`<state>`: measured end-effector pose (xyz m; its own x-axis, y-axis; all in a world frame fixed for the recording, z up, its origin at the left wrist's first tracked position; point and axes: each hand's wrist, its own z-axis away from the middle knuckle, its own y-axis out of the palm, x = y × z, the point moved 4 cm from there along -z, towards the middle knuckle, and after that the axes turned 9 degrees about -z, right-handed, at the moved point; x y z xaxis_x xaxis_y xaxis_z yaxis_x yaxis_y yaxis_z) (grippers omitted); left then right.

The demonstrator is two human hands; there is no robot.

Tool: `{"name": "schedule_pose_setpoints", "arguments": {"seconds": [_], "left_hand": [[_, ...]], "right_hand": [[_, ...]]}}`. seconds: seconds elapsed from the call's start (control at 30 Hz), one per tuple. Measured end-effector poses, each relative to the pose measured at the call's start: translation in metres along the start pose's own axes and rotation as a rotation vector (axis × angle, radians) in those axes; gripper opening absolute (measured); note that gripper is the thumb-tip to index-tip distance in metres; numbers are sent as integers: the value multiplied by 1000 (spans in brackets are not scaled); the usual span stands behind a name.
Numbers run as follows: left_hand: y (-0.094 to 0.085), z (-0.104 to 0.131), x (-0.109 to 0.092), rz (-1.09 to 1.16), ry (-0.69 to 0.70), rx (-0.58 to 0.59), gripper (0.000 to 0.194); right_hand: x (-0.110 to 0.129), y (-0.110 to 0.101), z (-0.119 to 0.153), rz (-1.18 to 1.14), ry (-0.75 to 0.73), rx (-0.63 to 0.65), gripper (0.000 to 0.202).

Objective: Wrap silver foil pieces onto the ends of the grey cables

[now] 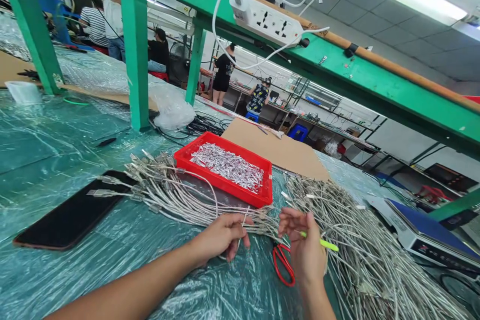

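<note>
Crumpled clear plastic lies over the green work table point(210, 292) beneath and around my hands, and green metal posts point(135, 50) carry a shelf above them. My left hand point(225, 232) pinches one thin cable point(244, 217) between thumb and fingers; the cable sits just short of my right hand point(305, 245), whose fingers curl loosely about a slim yellow-green stick point(329, 245), its working end too small to tell.

Handling, as judged by eye: each cable should be light and springy, its smooth jacket perhaps a little slippery. It is best held close behind the end, where a short length stays steady; the thin tip looks the most fragile part. Beyond and to the left of my left hand lies a bundle of cables point(187, 202) with metal plugs, some over the edge of a dark phone point(71, 217). Right of my right hand spreads a larger cable heap point(356, 240). Red-handled scissors point(284, 266) lie between my hands.

Containers: ahead of both hands, a shallow red tray point(267, 190) holds many small silvery pieces point(228, 165), loosely heaped. Far left, beyond my hands, stands a whitish tub point(23, 94); its contents cannot be told.
</note>
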<state>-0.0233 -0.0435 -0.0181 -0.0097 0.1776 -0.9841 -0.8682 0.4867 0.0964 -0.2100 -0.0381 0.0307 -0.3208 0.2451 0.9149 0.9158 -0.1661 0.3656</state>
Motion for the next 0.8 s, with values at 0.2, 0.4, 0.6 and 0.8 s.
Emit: {"name": "schedule_pose_setpoints", "arguments": {"seconds": [0.2, 0.4, 0.6, 0.8], "left_hand": [[-2, 1, -9, -19, 47, -27, 47], [2, 3, -13, -80, 95, 4, 49], [3, 7, -19, -132, 156, 13, 42], [3, 8, -20, -133, 158, -3, 42]], "right_hand": [[-16, 19, 14, 108, 146, 147, 48], [-8, 33, 23, 242, -60, 349, 20], [-4, 42, 28, 299, -119, 406, 16], [-5, 42, 28, 351, -133, 382, 16]]}}
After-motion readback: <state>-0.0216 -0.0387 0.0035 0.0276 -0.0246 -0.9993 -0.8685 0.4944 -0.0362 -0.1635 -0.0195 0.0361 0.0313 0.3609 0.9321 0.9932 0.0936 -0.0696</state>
